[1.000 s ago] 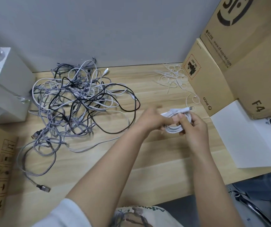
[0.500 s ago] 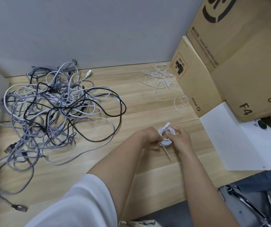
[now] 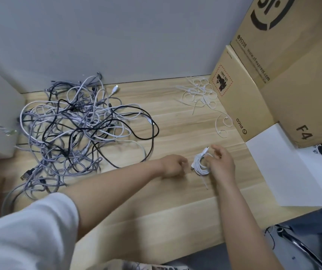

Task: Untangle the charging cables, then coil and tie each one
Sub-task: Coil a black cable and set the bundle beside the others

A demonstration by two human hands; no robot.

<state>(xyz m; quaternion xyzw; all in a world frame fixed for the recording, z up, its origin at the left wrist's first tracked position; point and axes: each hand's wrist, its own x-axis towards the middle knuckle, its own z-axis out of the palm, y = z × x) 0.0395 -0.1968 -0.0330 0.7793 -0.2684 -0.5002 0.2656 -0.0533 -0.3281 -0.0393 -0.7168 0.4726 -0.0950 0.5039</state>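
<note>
Head view. I see the coiled white cable (image 3: 201, 166) lying on the wooden worktop (image 3: 175, 201), right of centre and near its front half, as a small, roughly round bundle with no marked long axis; one plug end sticks out of the top of the coil and points up and to the right, toward the cardboard boxes (image 3: 273, 80), while a thin white tail runs from the bottom of the coil toward the worktop's near edge. My right hand (image 3: 221, 163) is at the coil's right side with its fingers loosely curled over the rim; the blur does not let me tell whether they pinch the cable or only touch it. My left hand (image 3: 172, 165) sits just left of the coil, apart from it, fingers curled into a loose fist with nothing visible in them. The tangled pile of cables (image 3: 82, 129), grey, white and black, lies well apart to the left, against the wall. A scatter of white ties (image 3: 199, 92) lies at the rear, beside the boxes. A white sheet (image 3: 292, 168) lies to the right.
</note>
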